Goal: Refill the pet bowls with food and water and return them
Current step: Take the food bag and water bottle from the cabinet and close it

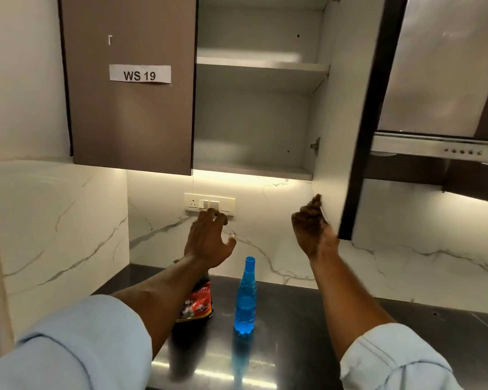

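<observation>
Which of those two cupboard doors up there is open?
The right-hand door, swung outward with the right hand at its lower edge. The left door, labelled WS 19, is shut.

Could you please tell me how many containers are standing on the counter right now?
2. The blue water bottle stands upright mid-counter; the red-and-black pet food pouch stands just to its left, partly behind the left forearm. No pet bowls are in view, and more could be hidden behind the arms.

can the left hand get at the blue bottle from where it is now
Probably yes. The left hand hangs open above the counter, empty, and the blue bottle stands upright just below and to its right. Nothing lies between them; the food bag sits off to the bottle's left.
</observation>
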`<state>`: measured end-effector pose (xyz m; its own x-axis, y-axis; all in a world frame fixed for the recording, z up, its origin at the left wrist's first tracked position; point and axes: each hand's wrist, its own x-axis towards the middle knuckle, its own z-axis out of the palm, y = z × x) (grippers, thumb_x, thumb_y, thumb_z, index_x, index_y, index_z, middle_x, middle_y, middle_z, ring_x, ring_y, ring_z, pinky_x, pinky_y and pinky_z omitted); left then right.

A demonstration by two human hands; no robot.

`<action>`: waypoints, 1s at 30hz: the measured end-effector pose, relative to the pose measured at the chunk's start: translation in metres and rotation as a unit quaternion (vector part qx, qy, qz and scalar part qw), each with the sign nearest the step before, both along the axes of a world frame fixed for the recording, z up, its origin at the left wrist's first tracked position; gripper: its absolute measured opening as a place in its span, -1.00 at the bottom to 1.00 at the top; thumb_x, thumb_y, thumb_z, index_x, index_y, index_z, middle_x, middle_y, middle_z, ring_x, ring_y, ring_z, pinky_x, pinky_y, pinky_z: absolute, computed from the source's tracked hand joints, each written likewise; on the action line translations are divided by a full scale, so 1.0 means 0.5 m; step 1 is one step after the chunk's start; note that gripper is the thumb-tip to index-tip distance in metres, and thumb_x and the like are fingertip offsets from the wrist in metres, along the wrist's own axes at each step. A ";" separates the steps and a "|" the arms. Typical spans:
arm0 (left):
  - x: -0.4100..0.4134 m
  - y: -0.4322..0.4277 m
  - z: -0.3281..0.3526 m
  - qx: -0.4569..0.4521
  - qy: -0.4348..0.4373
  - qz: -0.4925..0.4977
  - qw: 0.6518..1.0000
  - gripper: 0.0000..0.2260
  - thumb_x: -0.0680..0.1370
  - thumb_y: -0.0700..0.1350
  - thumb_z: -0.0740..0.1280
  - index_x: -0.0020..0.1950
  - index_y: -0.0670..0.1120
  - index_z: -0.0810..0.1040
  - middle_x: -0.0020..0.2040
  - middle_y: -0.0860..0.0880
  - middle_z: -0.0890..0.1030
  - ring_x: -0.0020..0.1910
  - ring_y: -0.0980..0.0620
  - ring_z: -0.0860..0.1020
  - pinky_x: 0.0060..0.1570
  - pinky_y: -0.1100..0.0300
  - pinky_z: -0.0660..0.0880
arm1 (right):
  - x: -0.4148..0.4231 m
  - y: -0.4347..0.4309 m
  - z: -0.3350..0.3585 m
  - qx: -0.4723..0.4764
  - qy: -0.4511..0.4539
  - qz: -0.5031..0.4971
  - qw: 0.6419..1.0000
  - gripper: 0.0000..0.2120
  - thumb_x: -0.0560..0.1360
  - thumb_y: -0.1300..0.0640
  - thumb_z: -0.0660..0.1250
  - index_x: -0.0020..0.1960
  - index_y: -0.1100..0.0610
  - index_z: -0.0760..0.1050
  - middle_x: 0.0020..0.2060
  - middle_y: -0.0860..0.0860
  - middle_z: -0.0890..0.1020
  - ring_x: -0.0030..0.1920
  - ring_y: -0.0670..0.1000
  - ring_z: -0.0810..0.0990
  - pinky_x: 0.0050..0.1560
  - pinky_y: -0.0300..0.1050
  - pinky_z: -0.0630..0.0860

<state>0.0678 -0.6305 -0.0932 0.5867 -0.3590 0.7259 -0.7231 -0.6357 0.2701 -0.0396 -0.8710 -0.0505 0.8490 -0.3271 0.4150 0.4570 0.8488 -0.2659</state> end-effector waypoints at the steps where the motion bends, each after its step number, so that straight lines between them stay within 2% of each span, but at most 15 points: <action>1: 0.005 0.000 -0.004 0.004 0.005 -0.001 1.000 -0.54 0.48 0.16 0.44 0.25 -0.11 0.61 0.33 -0.12 0.55 0.37 -0.15 0.50 0.33 -0.09 0.54 | 0.002 0.014 0.003 -0.007 0.025 -0.005 1.000 -0.70 0.68 -0.01 0.33 0.13 0.22 0.66 -0.21 0.10 0.71 -0.31 0.05 0.71 -0.30 -0.09 0.64; 3: 0.014 0.001 -0.012 0.011 0.011 0.000 1.000 -0.55 0.49 0.14 0.47 0.26 -0.10 0.60 0.34 -0.11 0.55 0.38 -0.14 0.49 0.34 -0.07 0.52 | 0.013 0.047 0.006 0.005 0.047 -0.007 0.999 -0.64 0.68 -0.05 0.31 0.27 0.22 0.61 -0.05 0.16 0.73 -0.14 0.13 0.76 -0.20 0.01 0.72; 4: 0.019 0.002 -0.014 0.010 0.010 -0.002 1.000 -0.56 0.50 0.13 0.49 0.27 -0.09 0.60 0.33 -0.10 0.55 0.37 -0.13 0.49 0.33 -0.07 0.51 | 0.026 0.059 0.004 0.012 0.047 -0.002 0.999 -0.63 0.67 -0.04 0.34 0.33 0.20 0.59 0.08 0.18 0.72 0.01 0.18 0.76 -0.05 0.10 0.74; 5: 0.026 0.004 -0.015 0.006 0.011 -0.006 1.000 -0.57 0.50 0.12 0.51 0.27 -0.09 0.60 0.33 -0.09 0.55 0.36 -0.12 0.49 0.32 -0.07 0.52 | 0.042 0.069 0.004 0.014 0.055 -0.001 0.998 -0.63 0.65 -0.03 0.37 0.34 0.18 0.61 0.15 0.18 0.71 0.10 0.19 0.73 0.13 0.11 0.70; 6: 0.031 0.007 -0.015 0.000 0.011 -0.013 1.000 -0.57 0.50 0.12 0.52 0.26 -0.08 0.60 0.33 -0.09 0.55 0.35 -0.12 0.49 0.29 -0.07 0.54 | 0.059 0.076 0.003 0.007 0.076 -0.014 0.997 -0.66 0.64 -0.03 0.38 0.30 0.17 0.65 0.13 0.15 0.72 0.09 0.13 0.72 0.21 0.02 0.64; 8: 0.047 0.015 -0.018 -0.033 0.021 -0.036 0.999 -0.57 0.50 0.13 0.55 0.23 -0.08 0.59 0.27 -0.07 0.57 0.29 -0.09 0.52 0.19 -0.07 0.58 | 0.100 0.089 0.003 -0.036 0.130 -0.049 0.990 -0.69 0.64 -0.06 0.37 0.21 0.15 0.68 -0.08 0.04 0.69 -0.17 -0.05 0.61 -0.02 -0.20 0.50; 10: 0.063 0.024 -0.016 -0.080 0.046 -0.053 0.994 -0.54 0.50 0.23 0.54 0.21 -0.06 0.58 0.21 -0.01 0.58 0.23 -0.02 0.52 0.15 0.02 0.56 | 0.138 0.102 0.007 -0.088 0.178 -0.072 0.978 -0.68 0.64 -0.09 0.37 0.22 0.12 0.66 -0.10 -0.02 0.69 -0.27 -0.10 0.51 -0.20 -0.23 0.36; 13: 0.077 0.022 0.010 -0.128 0.105 -0.056 0.985 -0.39 0.50 0.40 0.39 0.29 -0.06 0.61 0.30 0.00 0.58 0.32 0.02 0.49 0.24 0.15 0.43 | 0.194 0.110 0.016 -0.138 0.227 -0.110 0.958 -0.59 0.61 -0.11 0.42 0.35 0.11 0.63 0.07 -0.02 0.75 -0.21 -0.07 0.51 -0.21 -0.19 0.37; 15: 0.092 0.018 0.035 -0.189 0.139 -0.070 0.970 -0.30 0.46 0.43 0.30 0.34 -0.08 0.62 0.34 -0.03 0.60 0.35 -0.02 0.50 0.25 0.15 0.42 | 0.233 0.115 0.021 -0.156 0.245 -0.126 0.948 -0.56 0.62 -0.11 0.42 0.40 0.10 0.60 0.12 -0.02 0.76 -0.18 -0.06 0.53 -0.24 -0.19 0.38; 18: 0.147 0.009 0.061 -0.308 0.181 -0.078 0.931 -0.40 0.55 0.37 0.32 0.34 -0.08 0.62 0.30 -0.05 0.64 0.29 -0.07 0.56 0.25 -0.01 0.54 | 0.270 0.120 0.024 -0.176 0.261 -0.150 0.937 -0.62 0.65 -0.13 0.38 0.36 0.08 0.60 0.20 -0.03 0.72 -0.06 -0.02 0.55 -0.22 -0.17 0.42; 20: 0.189 0.004 0.076 -0.382 0.216 -0.067 0.896 -0.45 0.59 0.34 0.34 0.35 -0.06 0.61 0.25 -0.07 0.66 0.23 -0.09 0.60 0.16 0.03 0.52 | 0.293 0.115 0.018 -0.194 0.266 -0.171 0.929 -0.68 0.65 -0.14 0.38 0.27 0.04 0.61 0.19 -0.04 0.70 0.00 0.01 0.56 -0.17 -0.15 0.43; 23: 0.243 -0.008 0.089 -0.412 0.234 -0.055 0.879 -0.42 0.56 0.40 0.35 0.34 -0.03 0.61 0.20 -0.05 0.67 0.14 -0.05 0.60 0.11 0.09 0.45 | 0.322 0.104 0.013 -0.231 0.285 -0.215 0.905 -0.67 0.63 -0.19 0.37 0.24 0.01 0.62 0.18 -0.06 0.70 0.00 0.00 0.55 -0.16 -0.14 0.43; 26: 0.289 -0.018 0.090 -0.407 0.242 -0.064 0.878 -0.39 0.50 0.49 0.31 0.30 0.04 0.59 0.15 -0.02 0.69 0.10 -0.04 0.63 0.11 0.05 0.49 | 0.356 0.111 0.007 -0.230 0.309 -0.261 0.885 -0.64 0.59 -0.24 0.41 0.09 0.07 0.61 -0.05 -0.03 0.65 -0.20 -0.05 0.51 -0.26 -0.15 0.39; 28: 0.322 -0.022 0.094 -0.395 0.247 -0.064 0.882 -0.52 0.55 0.43 0.33 0.22 0.08 0.55 0.14 -0.02 0.68 0.10 -0.04 0.62 0.15 0.01 0.51 | 0.383 0.121 0.003 -0.216 0.318 -0.285 0.878 -0.60 0.57 -0.28 0.41 -0.05 0.07 0.56 -0.22 -0.04 0.57 -0.35 -0.09 0.44 -0.35 -0.18 0.33; 30: 0.359 -0.020 0.096 -0.386 0.262 -0.068 0.882 -0.56 0.54 0.42 0.35 0.15 0.09 0.52 0.15 -0.01 0.67 0.13 -0.05 0.60 0.15 0.02 0.50 | 0.411 0.132 0.002 -0.206 0.328 -0.311 0.868 -0.57 0.56 -0.31 0.40 -0.14 0.06 0.53 -0.32 -0.05 0.52 -0.42 -0.09 0.40 -0.41 -0.19 0.29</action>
